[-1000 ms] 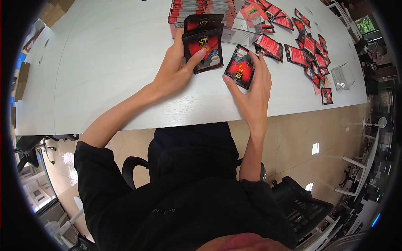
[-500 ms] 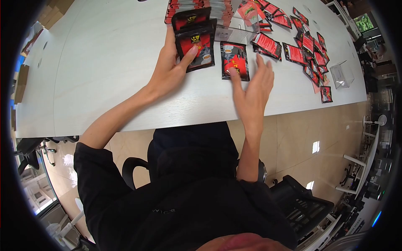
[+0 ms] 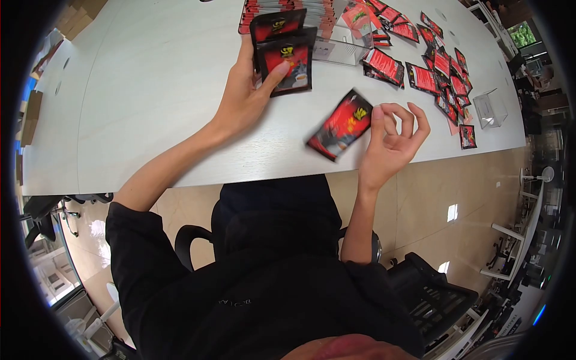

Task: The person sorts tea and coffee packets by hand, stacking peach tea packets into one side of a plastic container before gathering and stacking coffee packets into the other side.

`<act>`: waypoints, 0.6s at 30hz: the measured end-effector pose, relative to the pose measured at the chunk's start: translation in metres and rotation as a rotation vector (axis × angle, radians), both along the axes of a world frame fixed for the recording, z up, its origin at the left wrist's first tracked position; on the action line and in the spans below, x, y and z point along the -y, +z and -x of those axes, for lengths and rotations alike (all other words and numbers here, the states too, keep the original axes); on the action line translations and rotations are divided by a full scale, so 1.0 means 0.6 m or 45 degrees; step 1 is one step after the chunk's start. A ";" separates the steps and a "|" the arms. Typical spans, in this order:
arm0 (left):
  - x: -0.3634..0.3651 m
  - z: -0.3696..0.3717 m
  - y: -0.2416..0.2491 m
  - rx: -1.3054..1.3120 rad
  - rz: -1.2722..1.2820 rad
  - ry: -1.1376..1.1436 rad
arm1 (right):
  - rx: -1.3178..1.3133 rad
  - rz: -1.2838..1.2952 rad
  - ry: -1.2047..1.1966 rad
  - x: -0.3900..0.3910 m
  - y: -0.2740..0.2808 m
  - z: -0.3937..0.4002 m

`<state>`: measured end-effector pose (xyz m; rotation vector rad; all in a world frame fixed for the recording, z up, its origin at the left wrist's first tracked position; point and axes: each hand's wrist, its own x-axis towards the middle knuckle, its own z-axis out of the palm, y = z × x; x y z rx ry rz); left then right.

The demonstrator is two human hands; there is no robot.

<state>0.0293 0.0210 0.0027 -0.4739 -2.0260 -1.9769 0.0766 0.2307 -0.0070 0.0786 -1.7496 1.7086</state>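
Note:
My left hand [image 3: 249,90] is closed on a small stack of black and red sachets [image 3: 292,69], its thumb across the front one. Between the thumb and index finger of my right hand [image 3: 393,138], a single sachet [image 3: 342,126] is pinched at its corner, tilted and slightly blurred, above the table [image 3: 150,78]. Behind the left hand's stack, a row of packed sachets [image 3: 288,7] stands by a clear plastic box [image 3: 342,51]. Two overlapping sachets [image 3: 384,67] lie right of that box.
A loose pile of sachets [image 3: 441,63] spreads over the right side of the table, with one sachet [image 3: 468,137] nearer the front edge. Beside it stands a small clear container [image 3: 490,109]. Cardboard boxes [image 3: 78,18] are at the far left. An office chair [image 3: 429,294] is behind on the right.
My right hand has picked up the sachet that lay on the table and moved it toward me, turning it. The left hand's stack has tilted slightly.

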 end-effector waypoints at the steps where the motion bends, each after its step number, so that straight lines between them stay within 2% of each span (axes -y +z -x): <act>1: -0.001 -0.001 0.002 0.020 0.011 -0.029 | -0.010 -0.005 0.034 -0.003 0.003 -0.004; 4: 0.000 -0.003 0.004 -0.017 0.095 -0.054 | -0.108 -0.034 0.069 0.004 0.015 0.002; 6: 0.000 -0.004 0.003 -0.006 0.094 -0.064 | -0.289 -0.398 -0.001 0.000 0.016 0.017; 10: 0.004 -0.004 0.001 -0.023 0.159 -0.133 | -0.437 -0.361 -0.160 0.027 0.037 0.039; 13: 0.001 -0.008 0.001 -0.048 0.238 -0.177 | -0.489 -0.238 -0.270 0.053 0.041 0.041; 15: -0.001 -0.007 -0.004 -0.029 0.269 -0.223 | -0.264 0.018 -0.166 0.061 0.039 0.035; 16: -0.002 -0.007 -0.008 -0.009 0.299 -0.273 | -0.262 0.019 -0.167 0.066 0.039 0.032; 18: 0.001 -0.008 -0.011 -0.036 0.379 -0.306 | -0.145 0.423 -0.035 0.079 0.042 0.027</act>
